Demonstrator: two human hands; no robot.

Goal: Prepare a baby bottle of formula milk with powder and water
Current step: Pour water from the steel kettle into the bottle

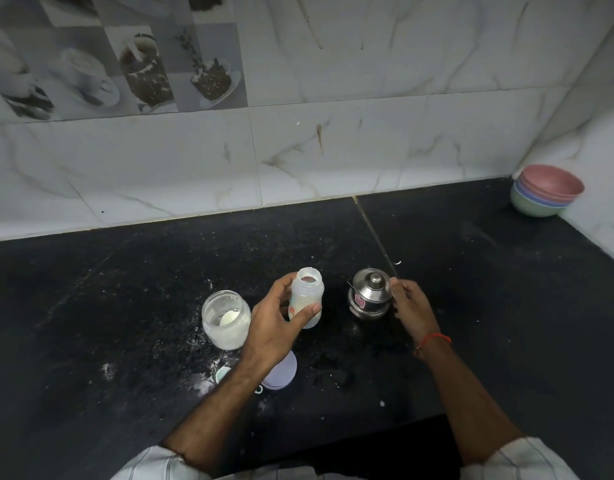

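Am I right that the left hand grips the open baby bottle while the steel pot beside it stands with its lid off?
Not quite. The head view shows the steel pot with its domed lid on. The rest holds: the left hand grips the open baby bottle, and the pot stands beside it.

- Baby bottle: translucent, uncapped, roughly upright, white liquid in lower part.
- Powder jar: clear glass, open, white powder inside, upright just left of bottle.
- Steel pot: lidded, just right of bottle.
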